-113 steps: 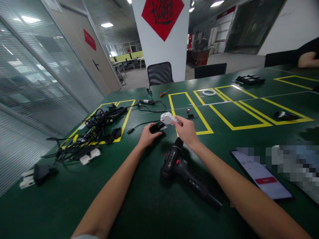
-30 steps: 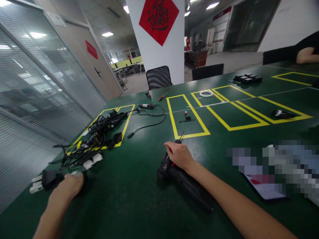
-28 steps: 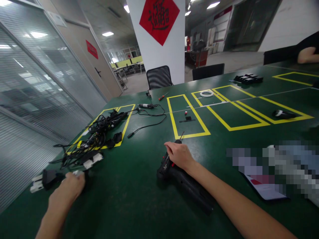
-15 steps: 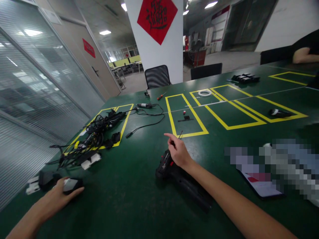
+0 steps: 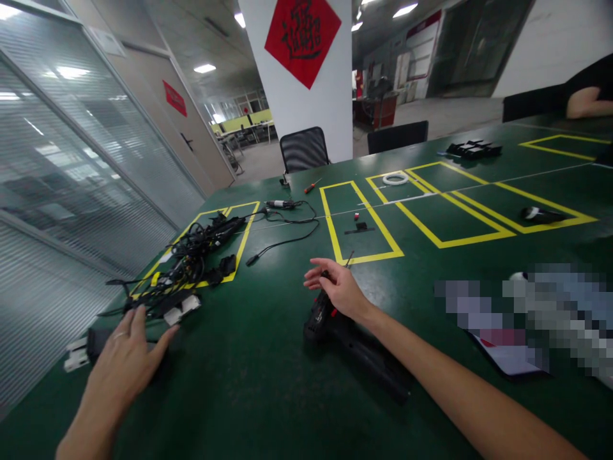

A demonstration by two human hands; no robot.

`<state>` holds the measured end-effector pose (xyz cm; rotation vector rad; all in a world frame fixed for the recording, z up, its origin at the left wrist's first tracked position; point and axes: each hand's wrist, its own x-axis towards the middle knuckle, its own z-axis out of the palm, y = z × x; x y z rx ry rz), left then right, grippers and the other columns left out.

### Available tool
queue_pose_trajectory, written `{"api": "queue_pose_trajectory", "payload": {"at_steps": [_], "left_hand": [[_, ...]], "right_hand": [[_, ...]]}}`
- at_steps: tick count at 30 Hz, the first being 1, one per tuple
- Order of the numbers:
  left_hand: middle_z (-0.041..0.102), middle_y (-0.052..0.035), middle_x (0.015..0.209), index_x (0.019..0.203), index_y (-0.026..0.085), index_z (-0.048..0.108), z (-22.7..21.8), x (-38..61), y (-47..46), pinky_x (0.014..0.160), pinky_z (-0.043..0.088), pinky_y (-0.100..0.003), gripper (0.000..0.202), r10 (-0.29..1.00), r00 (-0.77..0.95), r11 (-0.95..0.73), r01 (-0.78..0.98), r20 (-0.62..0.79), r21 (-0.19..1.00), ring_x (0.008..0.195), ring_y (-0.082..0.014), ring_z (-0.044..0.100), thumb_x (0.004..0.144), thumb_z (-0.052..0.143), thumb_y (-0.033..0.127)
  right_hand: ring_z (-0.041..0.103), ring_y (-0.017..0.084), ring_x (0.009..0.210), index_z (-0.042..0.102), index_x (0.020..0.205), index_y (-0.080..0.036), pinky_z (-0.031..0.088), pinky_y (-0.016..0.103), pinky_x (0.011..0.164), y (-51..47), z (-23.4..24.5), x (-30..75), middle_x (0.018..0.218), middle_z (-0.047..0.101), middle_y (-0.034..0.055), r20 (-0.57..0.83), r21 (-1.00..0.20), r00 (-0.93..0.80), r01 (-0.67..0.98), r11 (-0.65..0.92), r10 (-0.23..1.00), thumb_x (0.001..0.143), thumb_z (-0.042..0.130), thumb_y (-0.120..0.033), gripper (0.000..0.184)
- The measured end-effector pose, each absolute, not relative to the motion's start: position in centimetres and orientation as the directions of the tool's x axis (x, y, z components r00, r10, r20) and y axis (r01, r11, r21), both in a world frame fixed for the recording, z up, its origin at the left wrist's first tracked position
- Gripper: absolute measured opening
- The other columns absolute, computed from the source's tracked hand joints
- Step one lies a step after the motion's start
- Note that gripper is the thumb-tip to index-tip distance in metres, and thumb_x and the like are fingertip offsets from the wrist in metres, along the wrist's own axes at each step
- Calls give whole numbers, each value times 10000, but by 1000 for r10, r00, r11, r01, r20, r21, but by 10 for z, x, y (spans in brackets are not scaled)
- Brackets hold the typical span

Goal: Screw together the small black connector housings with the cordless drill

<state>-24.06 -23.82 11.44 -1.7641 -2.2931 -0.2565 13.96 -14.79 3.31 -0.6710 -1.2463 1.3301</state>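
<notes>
At the left, my left hand (image 5: pixel 125 359) is open, with its fingers spread above a black object that it mostly hides. A black block with white parts (image 5: pixel 76 354) lies just left of it. My right hand (image 5: pixel 341 291) hovers over the front end of a black power screwdriver (image 5: pixel 368 361), fingers apart and nothing seen in them. The screwdriver lies on its side on the green table (image 5: pixel 239 396), its thin bit pointing away from me. Whether my right hand touches the tool, I cannot tell.
Tangled black cables (image 5: pixel 196 255) lie left, beside a white-and-black piece (image 5: pixel 182 310). Farther off are an orange screwdriver (image 5: pixel 311 186), a white ring (image 5: pixel 395 179) and yellow tape outlines (image 5: pixel 421 239). A phone-like slab (image 5: pixel 512 358) lies right. Another person's arm (image 5: pixel 587 102) rests far right.
My left hand has let go of the black-and-silver object, spread its fingers and moved up and right over it. My right hand's fingers have changed from pointing to loosely spread.
</notes>
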Motion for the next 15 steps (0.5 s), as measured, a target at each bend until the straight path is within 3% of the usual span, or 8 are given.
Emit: {"api": "queue_pose_trajectory", "payload": {"at_steps": [1,3,5,7,11,15], "left_hand": [[449,-201,1470,1413,86,376,116,-220,-234,1129,362,-500,758,940,-182,197,980,287,-23,1361,-363,429,848,474,582],[433,-172,1487,1437,135,369,114,-169,-225,1160,338,-482,695,941,124,-117,992,314,-40,1373,-318,421,878,504,524],[428,-125,1497,1403,210,425,106,-113,-213,1153,368,-460,551,848,431,-439,897,307,-46,1383,-278,413,904,530,418],[480,-104,1456,1372,236,460,96,-62,-200,1148,385,-469,463,712,632,-649,759,305,-56,1374,-261,423,919,532,301],[586,-135,1319,1308,159,500,83,-12,-177,1080,476,-463,381,543,765,-809,587,347,-26,1268,-247,531,926,507,166],[626,-120,1228,1223,158,556,80,-14,-171,984,550,-400,307,536,730,-820,570,424,55,1153,-217,604,920,511,131]], "right_hand": [[727,166,837,526,1198,-185,594,394,823,-150,34,139,965,680,43,277,-915,-224,-359,185,934,824,477,-118,383],[732,182,876,504,1226,-187,589,416,852,-153,35,137,1016,687,55,267,-905,-286,-403,137,920,815,506,-111,418],[732,185,869,467,1265,-196,593,418,846,-155,35,137,1045,691,56,235,-902,-352,-426,68,906,804,538,-122,472],[723,179,873,442,1300,-205,592,403,848,-155,34,139,1055,696,49,207,-919,-387,-393,42,899,790,551,-127,528],[643,185,1092,478,1318,-184,509,356,994,-151,32,143,1197,662,74,262,-956,-329,-215,198,907,721,535,-59,612],[647,196,1076,429,1374,-144,518,364,975,-151,30,141,1189,652,102,297,-948,-366,-223,226,882,754,503,-69,629]]}}
